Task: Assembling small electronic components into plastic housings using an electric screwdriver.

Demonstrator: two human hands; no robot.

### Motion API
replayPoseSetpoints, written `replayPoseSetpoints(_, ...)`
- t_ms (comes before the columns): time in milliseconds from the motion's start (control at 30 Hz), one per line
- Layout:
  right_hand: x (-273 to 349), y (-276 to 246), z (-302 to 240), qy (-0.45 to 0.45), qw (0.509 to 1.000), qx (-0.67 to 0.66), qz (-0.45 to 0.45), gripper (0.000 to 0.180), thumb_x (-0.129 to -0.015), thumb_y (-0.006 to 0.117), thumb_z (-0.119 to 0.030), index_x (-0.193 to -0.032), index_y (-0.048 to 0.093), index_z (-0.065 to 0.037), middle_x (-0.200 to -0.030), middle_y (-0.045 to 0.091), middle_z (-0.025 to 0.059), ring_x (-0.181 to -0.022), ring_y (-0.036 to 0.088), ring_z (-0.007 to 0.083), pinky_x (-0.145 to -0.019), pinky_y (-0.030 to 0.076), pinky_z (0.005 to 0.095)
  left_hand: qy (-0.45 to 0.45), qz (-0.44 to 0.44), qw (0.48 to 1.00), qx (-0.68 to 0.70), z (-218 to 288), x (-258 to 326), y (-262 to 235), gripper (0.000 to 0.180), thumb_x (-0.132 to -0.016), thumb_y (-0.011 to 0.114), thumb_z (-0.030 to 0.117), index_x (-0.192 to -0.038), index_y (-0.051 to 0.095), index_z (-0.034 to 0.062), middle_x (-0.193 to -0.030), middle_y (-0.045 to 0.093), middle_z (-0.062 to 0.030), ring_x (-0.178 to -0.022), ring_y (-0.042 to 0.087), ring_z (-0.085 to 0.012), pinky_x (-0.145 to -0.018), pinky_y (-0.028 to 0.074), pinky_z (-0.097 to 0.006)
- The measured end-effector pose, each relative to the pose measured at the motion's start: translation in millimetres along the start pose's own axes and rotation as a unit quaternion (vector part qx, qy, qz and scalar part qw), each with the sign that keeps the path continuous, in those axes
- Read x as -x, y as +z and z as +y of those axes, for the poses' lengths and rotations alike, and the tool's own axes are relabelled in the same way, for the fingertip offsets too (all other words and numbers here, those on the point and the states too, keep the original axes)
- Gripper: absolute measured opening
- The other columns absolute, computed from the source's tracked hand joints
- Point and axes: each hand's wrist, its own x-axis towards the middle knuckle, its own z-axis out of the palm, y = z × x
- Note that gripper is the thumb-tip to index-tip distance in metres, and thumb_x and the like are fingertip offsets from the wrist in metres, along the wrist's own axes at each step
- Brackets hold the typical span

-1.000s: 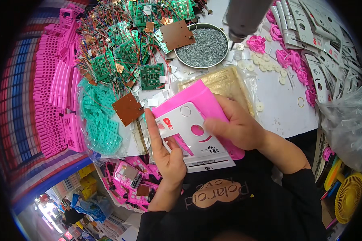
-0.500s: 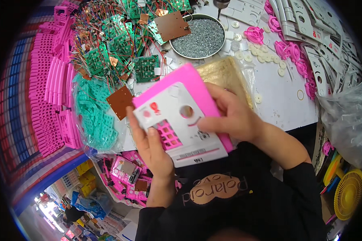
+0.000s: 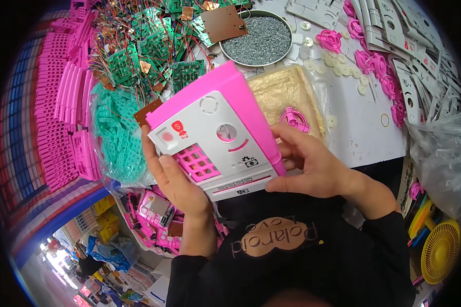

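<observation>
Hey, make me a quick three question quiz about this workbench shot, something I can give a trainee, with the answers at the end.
1. True or false: both hands grip the pink and grey toy housing above the bench.
2. Which thing lies nearest behind the housing's top edge? A: round tray of small grey screws; B: yellow fan guard; C: clear plastic bag.
3. What colour are the keypad parts in the bag beside the left hand?

Key
1. True: the left hand holds its lower left side, the right hand its right edge.
2. A.
3. Teal green.
</observation>
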Motion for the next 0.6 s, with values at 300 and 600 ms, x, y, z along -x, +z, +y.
replayPoseSetpoints(300,3,5,-1,-0.156,0.971,0.179,-0.015,0.066,-0.091,0.077,-0.010,-0.147,0.043,-0.002,-0.123,0.070,0.0158,-0.111,0.071,0.0265,-0.093,0.057,0.0379,0.025,0.055,0.998,0.000,-12,0,-3,0.061,-0.112,0.036,0.036,-0.158,0.027,-0.0025,-0.150,0.047,-0.0190,-0.135,0.052,-0.0269,-0.114,0.041,-0.043)
replayPoseSetpoints(600,6,9,11,-0.224,0.916,0.323,0.082,0.052,-0.091,0.073,-0.014,-0.138,0.055,-0.001,-0.113,0.069,0.0205,-0.098,0.069,0.0405,-0.081,0.056,0.0415,0.031,0.013,0.999,0.003,-15,-3,-28,0.051,-0.112,0.034,0.037,-0.141,0.046,-0.0033,-0.131,0.060,-0.0182,-0.120,0.062,-0.0284,-0.102,0.050,-0.041)
